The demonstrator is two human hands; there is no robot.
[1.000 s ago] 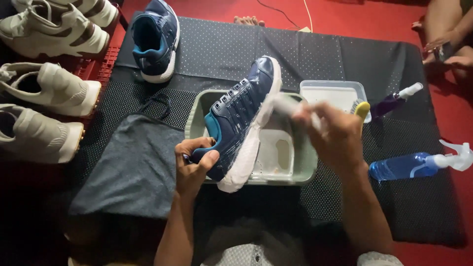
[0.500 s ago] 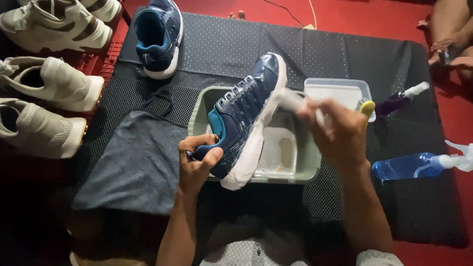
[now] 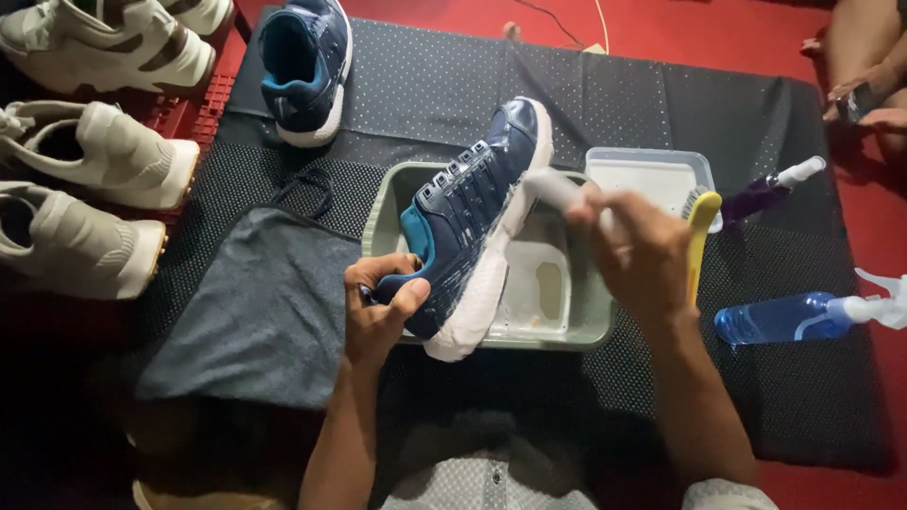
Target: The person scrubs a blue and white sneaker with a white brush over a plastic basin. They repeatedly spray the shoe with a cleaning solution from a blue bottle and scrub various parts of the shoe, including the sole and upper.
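My left hand [image 3: 378, 307] grips the heel of a navy sneaker [image 3: 468, 212] with a white sole, holding it tilted over a pale green basin [image 3: 576, 326]. The right hand [image 3: 642, 255] is closed on a brush with a white handle [image 3: 557, 191], whose head presses against the sneaker's sole edge near the toe. The brush bristles are blurred. Soapy water lies in the basin under the shoe.
The matching navy sneaker [image 3: 307, 66] stands at the back left. Three beige sneakers [image 3: 85, 161] line the left edge. A grey cloth [image 3: 255, 312] lies left of the basin. A clear tray [image 3: 652, 179], yellow brush [image 3: 701, 236], purple bottle [image 3: 770, 194] and blue spray bottle [image 3: 803, 316] sit right. Another person's hand [image 3: 864, 94] is at the far right.
The right hand has shifted slightly along the sneaker's sole edge with the brush. The left hand keeps its hold on the heel.
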